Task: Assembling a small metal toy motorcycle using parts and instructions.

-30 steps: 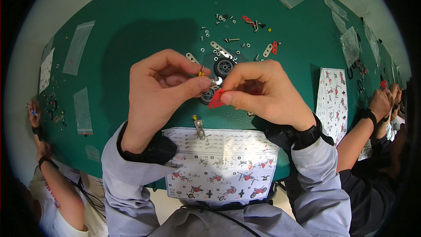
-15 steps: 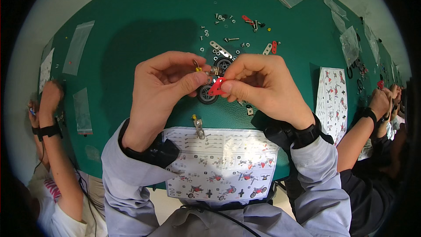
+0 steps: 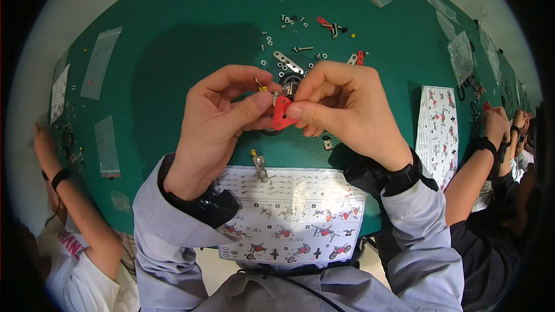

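Green mat [image 3: 173, 52], bare leftward; left hand [image 3: 217, 124] and right hand [image 3: 341, 107], grips pinching red plate [image 3: 281, 112].

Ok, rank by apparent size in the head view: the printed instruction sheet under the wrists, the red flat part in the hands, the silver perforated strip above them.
1. Printed instruction sheet
2. Red flat part, nearer the camera
3. Silver perforated strip

Assembly class: shared green table [image 3: 173, 34], kit parts [image 3: 300, 52]
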Tool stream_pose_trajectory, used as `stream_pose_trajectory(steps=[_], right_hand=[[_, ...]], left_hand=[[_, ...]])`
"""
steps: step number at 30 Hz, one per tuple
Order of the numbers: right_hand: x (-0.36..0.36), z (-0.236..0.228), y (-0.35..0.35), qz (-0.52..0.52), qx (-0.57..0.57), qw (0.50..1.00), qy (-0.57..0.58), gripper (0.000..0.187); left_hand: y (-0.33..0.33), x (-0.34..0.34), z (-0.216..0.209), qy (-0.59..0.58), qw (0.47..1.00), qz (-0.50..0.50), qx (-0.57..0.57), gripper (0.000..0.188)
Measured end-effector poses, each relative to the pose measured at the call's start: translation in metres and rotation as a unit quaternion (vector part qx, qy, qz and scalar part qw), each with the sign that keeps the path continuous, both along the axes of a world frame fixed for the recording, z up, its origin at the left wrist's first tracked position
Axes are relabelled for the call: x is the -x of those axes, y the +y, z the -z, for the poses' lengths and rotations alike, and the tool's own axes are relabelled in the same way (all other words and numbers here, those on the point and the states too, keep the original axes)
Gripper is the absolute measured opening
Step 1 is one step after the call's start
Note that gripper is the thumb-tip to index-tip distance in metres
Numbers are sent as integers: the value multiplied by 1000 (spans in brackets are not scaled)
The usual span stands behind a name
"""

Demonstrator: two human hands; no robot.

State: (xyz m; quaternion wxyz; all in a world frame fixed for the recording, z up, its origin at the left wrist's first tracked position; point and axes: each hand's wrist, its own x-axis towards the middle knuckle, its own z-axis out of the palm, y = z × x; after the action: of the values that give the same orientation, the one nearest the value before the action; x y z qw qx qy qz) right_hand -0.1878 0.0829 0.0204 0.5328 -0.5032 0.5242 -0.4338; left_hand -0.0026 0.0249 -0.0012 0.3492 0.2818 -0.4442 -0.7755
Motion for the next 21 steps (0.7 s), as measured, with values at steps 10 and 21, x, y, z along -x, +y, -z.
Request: stream_pose_trajectory(steps=[10,21], right_hand=[[-1,5,-2,25,43,999,2,18],[-1,8,-1,24,98,995,4,15]], left_hand=[[7,3,0,9,1000,-2,-11,31],[7,2,2,-4,999,-16,31,32]])
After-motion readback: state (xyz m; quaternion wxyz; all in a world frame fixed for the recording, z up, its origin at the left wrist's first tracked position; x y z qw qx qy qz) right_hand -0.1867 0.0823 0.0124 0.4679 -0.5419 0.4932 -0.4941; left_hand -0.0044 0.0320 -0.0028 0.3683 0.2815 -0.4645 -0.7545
